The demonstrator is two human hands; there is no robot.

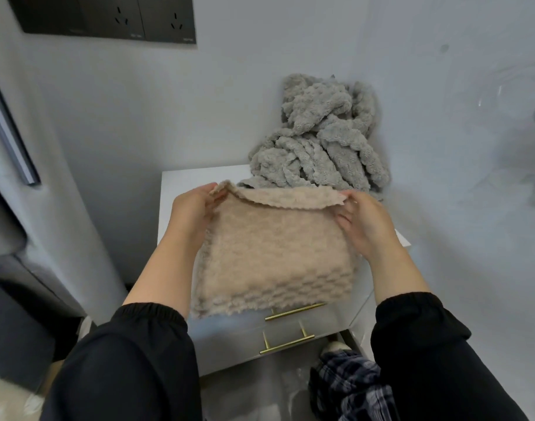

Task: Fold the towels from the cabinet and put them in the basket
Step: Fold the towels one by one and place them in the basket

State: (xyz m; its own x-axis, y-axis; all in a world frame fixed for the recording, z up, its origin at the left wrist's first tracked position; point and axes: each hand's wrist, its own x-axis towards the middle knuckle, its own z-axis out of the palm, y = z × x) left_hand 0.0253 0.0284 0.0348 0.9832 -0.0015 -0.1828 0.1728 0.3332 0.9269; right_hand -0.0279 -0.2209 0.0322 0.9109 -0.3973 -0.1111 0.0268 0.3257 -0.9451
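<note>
A fluffy beige towel [272,253] hangs over the front of the white cabinet [184,183], its far edge lifted. My left hand [193,208] pinches the towel's far left corner. My right hand [363,220] pinches the far right corner. Behind them, a crumpled grey towel [320,138] is heaped on the cabinet top against the wall. No basket is in view.
The cabinet has drawers with gold bar handles [293,311], the lower drawer [229,344] pulled out. A dark panel of wall sockets [108,16] sits at upper left. Dark furniture [17,299] stands at left. Plaid cloth [351,387] lies low at right.
</note>
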